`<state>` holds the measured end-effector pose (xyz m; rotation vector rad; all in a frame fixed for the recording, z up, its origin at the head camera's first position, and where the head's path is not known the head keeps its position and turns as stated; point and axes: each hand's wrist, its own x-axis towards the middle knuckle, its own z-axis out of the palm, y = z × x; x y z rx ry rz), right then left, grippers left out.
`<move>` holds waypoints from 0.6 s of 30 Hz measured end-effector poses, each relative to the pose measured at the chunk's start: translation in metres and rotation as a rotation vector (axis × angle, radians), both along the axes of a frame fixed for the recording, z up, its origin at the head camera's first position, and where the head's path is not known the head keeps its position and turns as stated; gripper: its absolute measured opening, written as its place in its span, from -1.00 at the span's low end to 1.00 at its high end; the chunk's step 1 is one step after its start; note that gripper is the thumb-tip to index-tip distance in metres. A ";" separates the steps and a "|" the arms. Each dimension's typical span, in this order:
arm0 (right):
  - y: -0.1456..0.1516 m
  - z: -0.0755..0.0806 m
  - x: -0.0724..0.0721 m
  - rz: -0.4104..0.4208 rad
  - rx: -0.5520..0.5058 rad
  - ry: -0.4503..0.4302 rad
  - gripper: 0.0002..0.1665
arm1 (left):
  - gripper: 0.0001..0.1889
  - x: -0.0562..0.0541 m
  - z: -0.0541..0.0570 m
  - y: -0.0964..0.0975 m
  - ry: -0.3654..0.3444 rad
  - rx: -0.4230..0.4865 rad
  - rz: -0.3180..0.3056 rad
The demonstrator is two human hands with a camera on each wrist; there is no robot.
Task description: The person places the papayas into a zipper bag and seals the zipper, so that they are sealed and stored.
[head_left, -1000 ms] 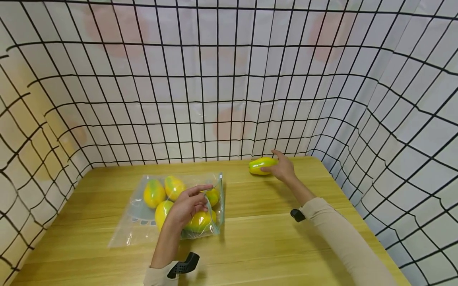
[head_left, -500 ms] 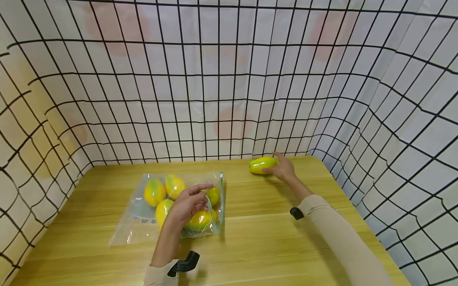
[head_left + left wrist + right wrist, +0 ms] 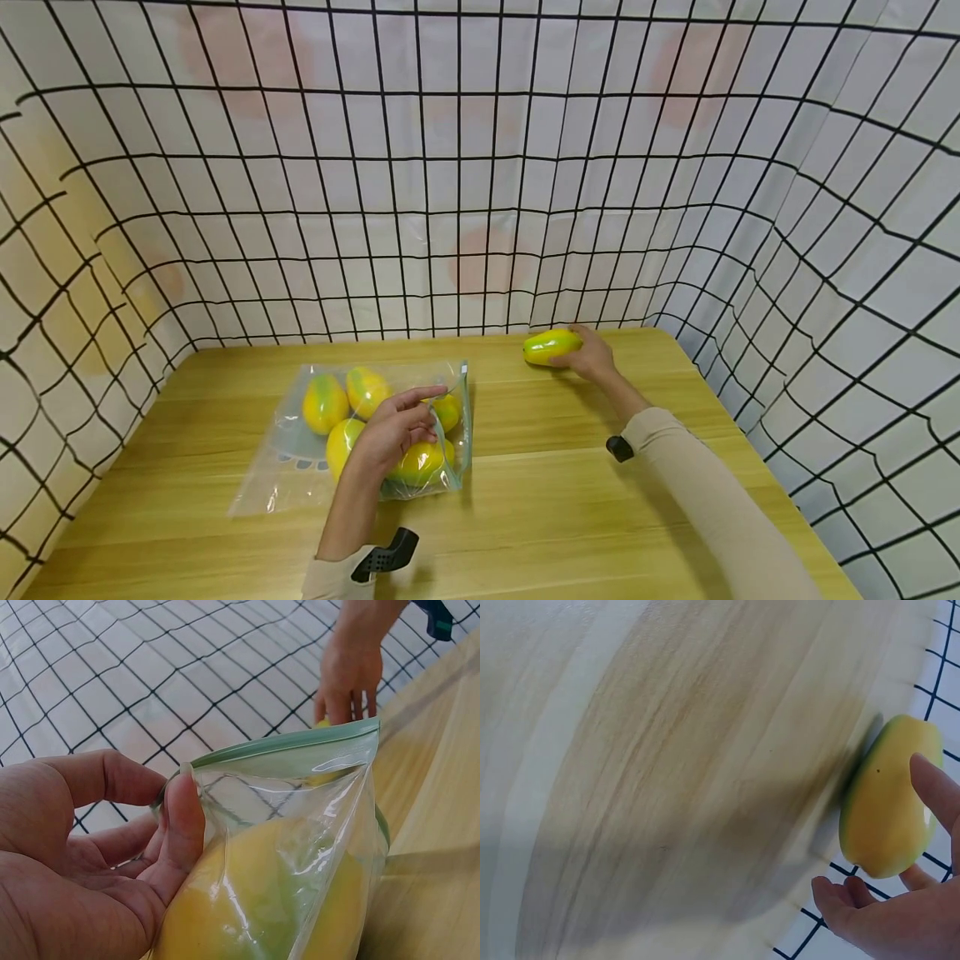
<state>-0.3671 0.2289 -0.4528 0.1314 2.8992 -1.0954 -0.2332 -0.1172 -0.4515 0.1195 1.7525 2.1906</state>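
My left hand point(image 3: 388, 433) pinches the green-edged mouth of a clear zip bag point(image 3: 258, 487) between thumb and fingers; the left wrist view shows this hold on the bag's rim point(image 3: 300, 744) closely. Inside the bag lie several yellow-green papayas point(image 3: 325, 406). At the back right of the table, my right hand point(image 3: 592, 354) holds the near end of a single papaya point(image 3: 547, 347), which lies on its side. In the right wrist view the thumb point(image 3: 936, 787) lies over this papaya point(image 3: 889, 799), and a fingertip shows behind its lower end.
A wooden table point(image 3: 540, 517) bears everything. Black netting point(image 3: 472, 183) in front of white cloth walls stands along the back and both sides, close behind the single papaya. Each wrist wears a black camera mount point(image 3: 386, 556).
The right hand's raised index finger has come down closer over the papaya, and the right forearm has shifted slightly. Left hand and bag stay where they were.
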 end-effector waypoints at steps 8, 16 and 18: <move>0.003 -0.005 0.003 -0.020 -0.011 0.023 -0.02 | -0.48 0.000 0.000 0.000 -0.007 0.004 0.000; 0.003 -0.007 0.003 -0.048 -0.018 0.031 -0.11 | -0.49 0.001 0.002 0.000 0.002 0.002 -0.002; 0.002 -0.007 0.003 -0.050 -0.022 0.031 -0.12 | -0.49 0.001 0.002 0.000 0.004 0.003 -0.007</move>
